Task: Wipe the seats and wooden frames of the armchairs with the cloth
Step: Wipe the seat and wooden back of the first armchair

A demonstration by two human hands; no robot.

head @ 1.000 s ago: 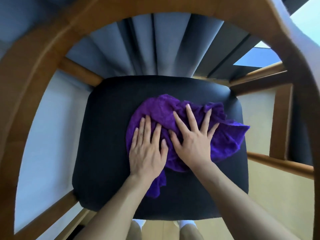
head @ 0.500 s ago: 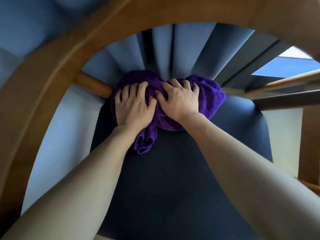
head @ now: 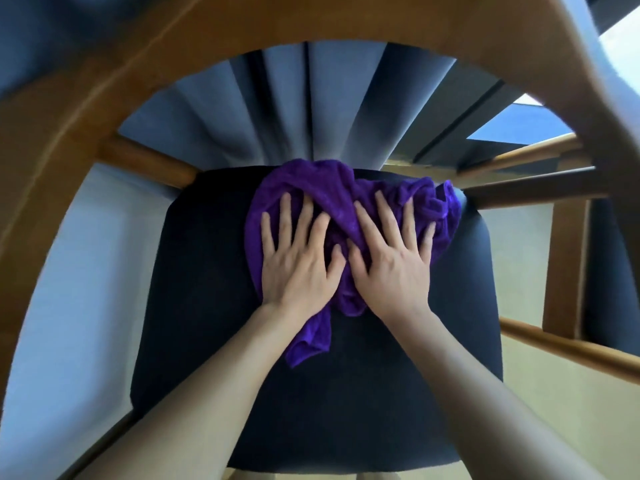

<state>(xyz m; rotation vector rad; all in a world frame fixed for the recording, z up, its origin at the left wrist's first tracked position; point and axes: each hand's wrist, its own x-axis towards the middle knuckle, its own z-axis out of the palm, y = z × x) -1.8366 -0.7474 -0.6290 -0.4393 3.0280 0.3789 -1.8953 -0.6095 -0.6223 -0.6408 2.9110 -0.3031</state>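
I look straight down through the curved wooden frame (head: 242, 32) of an armchair at its dark seat (head: 207, 306). A crumpled purple cloth (head: 332, 192) lies on the far half of the seat, reaching its back edge. My left hand (head: 298, 268) and my right hand (head: 394, 271) lie side by side on the cloth, fingers straight and spread, pressing it flat against the seat. A tail of cloth hangs out toward me between my wrists.
Grey-blue curtain folds (head: 311, 105) hang behind the chair. Wooden rails (head: 540, 188) and an upright post (head: 568, 265) stand at the right, another rail (head: 145, 164) at the left. Pale floor (head: 554, 410) shows right of the seat.
Both hands slid the cloth from the seat's middle to its back edge with curled fingers, then drew back a little; now the fingers lie straight and spread on the cloth.
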